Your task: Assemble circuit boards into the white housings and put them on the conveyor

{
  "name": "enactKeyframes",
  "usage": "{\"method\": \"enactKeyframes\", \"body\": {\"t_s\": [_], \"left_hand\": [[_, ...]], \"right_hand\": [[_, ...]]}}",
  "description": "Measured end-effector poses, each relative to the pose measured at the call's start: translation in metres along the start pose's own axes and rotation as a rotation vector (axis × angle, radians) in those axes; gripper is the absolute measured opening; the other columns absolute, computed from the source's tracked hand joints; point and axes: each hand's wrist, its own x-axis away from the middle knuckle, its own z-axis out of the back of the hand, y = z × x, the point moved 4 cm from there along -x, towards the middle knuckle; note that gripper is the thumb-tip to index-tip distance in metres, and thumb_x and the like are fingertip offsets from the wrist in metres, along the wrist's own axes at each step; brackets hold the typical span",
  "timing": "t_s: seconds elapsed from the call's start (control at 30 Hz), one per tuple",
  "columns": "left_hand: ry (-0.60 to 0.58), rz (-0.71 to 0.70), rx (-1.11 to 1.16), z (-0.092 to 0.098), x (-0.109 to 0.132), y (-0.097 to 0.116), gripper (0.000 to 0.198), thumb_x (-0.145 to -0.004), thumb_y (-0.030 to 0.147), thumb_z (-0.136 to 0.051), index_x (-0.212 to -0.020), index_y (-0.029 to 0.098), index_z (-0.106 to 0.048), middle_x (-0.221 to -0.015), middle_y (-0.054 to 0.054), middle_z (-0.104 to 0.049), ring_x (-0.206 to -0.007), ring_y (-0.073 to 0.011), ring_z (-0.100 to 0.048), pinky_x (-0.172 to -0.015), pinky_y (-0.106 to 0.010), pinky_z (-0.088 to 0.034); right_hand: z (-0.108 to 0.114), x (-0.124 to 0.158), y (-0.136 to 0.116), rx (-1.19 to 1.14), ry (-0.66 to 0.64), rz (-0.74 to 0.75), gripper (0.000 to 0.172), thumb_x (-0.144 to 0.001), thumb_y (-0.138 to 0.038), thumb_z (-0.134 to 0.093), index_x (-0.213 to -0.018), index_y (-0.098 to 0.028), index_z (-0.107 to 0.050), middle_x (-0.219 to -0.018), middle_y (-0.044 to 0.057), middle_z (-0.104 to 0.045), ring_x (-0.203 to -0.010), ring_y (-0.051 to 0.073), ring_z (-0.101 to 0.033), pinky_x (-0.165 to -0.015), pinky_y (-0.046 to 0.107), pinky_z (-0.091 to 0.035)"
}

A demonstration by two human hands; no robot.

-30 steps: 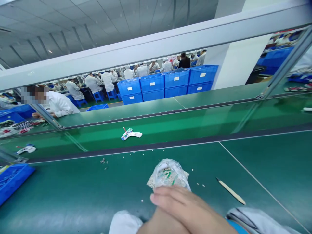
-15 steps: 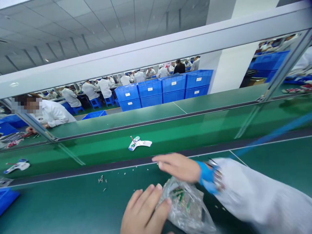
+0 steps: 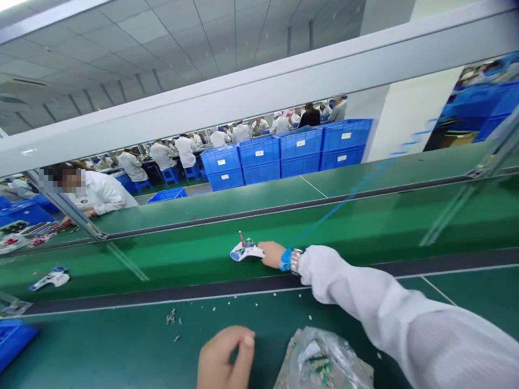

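My right hand (image 3: 272,254), with a blue band and a metal watch at the wrist, reaches across to the bright green strip. Its fingers are closed on the right end of a white handheld device shell (image 3: 245,250), which shows a green circuit board and a red piece sticking up. Near the bottom edge, my left hand (image 3: 227,356) hovers over the dark green table with thumb and index fingertip together; whatever may be between them is too small to tell. To its right lies a clear plastic bag (image 3: 328,359) with green and pale parts inside.
Small metal bits (image 3: 171,317) and white scraps lie on the table (image 3: 121,346). A second device shell (image 3: 51,278) and a blue bin (image 3: 16,337) are at left. A metal frame post (image 3: 67,208) stands before a co-worker in white (image 3: 105,192).
My right hand has moved from above the bag to the device shell and taken hold of its end. My left hand has left the bag's side, its fingers now curled. The view has shifted slightly.
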Motion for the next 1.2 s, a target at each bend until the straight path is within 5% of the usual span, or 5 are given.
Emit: {"method": "enactKeyframes", "body": {"t_s": [0.1, 0.33, 0.73, 1.03, 1.2], "left_hand": [[0.043, 0.271, 0.180, 0.006, -0.012, -0.009, 0.049, -0.090, 0.047, -0.052, -0.050, 0.020, -0.058, -0.041, 0.004, -0.046, -0.041, -0.0120, -0.047, -0.044, -0.021, -0.037], [-0.274, 0.606, 0.574, -0.028, 0.012, 0.040, 0.046, -0.080, 0.059, -0.060, -0.094, 0.018, -0.077, -0.082, -0.009, -0.072, -0.071, -0.0214, -0.065, -0.066, -0.031, -0.051], [-0.664, 0.422, 1.017, -0.010, 0.053, 0.097, 0.056, -0.074, 0.045, -0.075, -0.124, 0.024, -0.064, -0.099, -0.010, -0.071, -0.089, -0.0223, -0.064, -0.080, -0.031, -0.046], [-0.437, 0.645, 1.089, -0.017, 0.050, 0.110, 0.040, -0.067, 0.034, -0.083, -0.106, 0.026, -0.075, -0.088, -0.005, -0.075, -0.079, -0.0180, -0.068, -0.070, -0.024, -0.052], [-0.248, 0.598, 1.206, -0.018, 0.044, 0.119, 0.032, -0.070, 0.026, -0.082, -0.101, 0.024, -0.076, -0.086, -0.005, -0.077, -0.072, -0.0157, -0.071, -0.064, -0.020, -0.055]], "right_hand": [[0.008, 0.058, -0.011, -0.043, 0.014, 0.151, 0.017, -0.087, -0.022, -0.062, -0.101, -0.012, -0.062, -0.099, 0.005, -0.064, -0.090, 0.017, -0.061, -0.081, 0.034, -0.051], [0.006, 0.189, -0.055, -0.175, 0.152, 0.530, 0.012, -0.073, -0.012, -0.053, -0.076, -0.017, -0.063, -0.071, 0.001, -0.060, -0.066, 0.012, -0.054, -0.063, 0.023, -0.039], [-0.011, 0.229, -0.067, -0.743, -0.028, 0.569, 0.036, -0.072, -0.049, -0.067, -0.069, -0.013, -0.066, -0.065, 0.002, -0.058, -0.059, 0.011, -0.051, -0.058, 0.020, -0.043], [-0.059, 0.234, -0.065, -1.210, -0.288, 0.359, 0.064, -0.045, -0.063, -0.082, -0.077, -0.009, -0.068, -0.068, 0.002, -0.059, -0.059, 0.011, -0.053, -0.061, 0.023, -0.050], [-0.051, 0.249, -0.061, -1.182, -0.347, 0.395, 0.079, -0.069, -0.078, -0.056, -0.103, -0.008, -0.069, -0.084, 0.012, -0.067, -0.080, 0.021, -0.065, -0.076, 0.033, -0.053]]}}
